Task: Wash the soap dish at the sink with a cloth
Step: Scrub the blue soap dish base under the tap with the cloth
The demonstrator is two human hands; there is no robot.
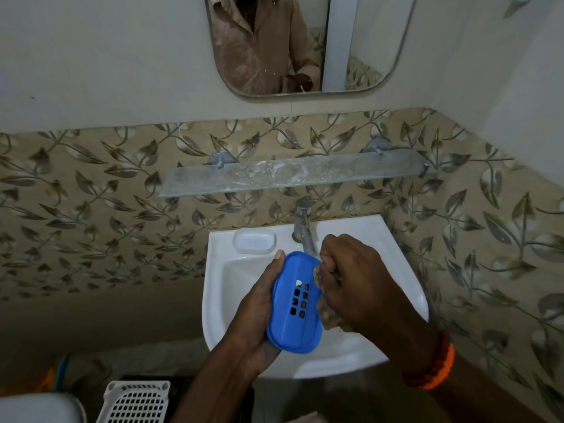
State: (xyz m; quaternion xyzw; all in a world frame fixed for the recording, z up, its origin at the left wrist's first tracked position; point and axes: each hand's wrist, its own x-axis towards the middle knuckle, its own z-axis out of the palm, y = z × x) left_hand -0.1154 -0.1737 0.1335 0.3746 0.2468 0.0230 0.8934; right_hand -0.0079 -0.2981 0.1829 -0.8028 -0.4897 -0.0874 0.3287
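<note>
Two hands are occupied over the white sink beneath leaf-patterned tiles: the blue soap dish is gripped by the left hand, a wet cloth clenched in the right hand.

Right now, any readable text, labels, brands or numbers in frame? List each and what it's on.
None readable in the head view.
Blue soap dish, held by the left hand: drain slots only, no print visible.
Cloth, gripped by the right hand: no text.
Tap, white sink, glass shelf, mirror: no brand mark visible.
Wall tiles: leaf pattern, no lettering.
</note>
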